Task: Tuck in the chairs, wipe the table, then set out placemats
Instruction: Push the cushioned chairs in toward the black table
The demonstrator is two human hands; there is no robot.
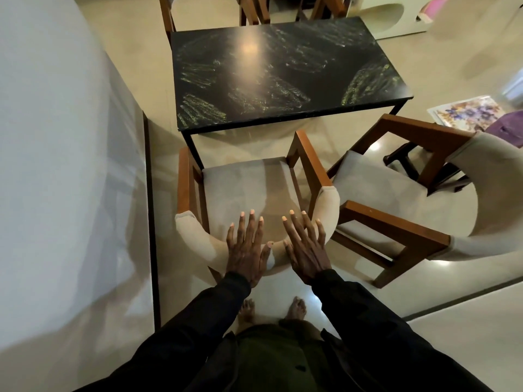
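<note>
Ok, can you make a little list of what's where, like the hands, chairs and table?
near chair: faces the table, seat not under it yet
left hand: flat on its backrest
right hand: flat on the same backrest
second chair: on the right, turned at an angle
table: dark shiny top

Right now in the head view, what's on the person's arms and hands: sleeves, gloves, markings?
Long black sleeves reach the wrists: left sleeve, right sleeve. No gloves on the left hand or right hand, and no rings or watch are visible. The nails have pale peach polish.
</note>
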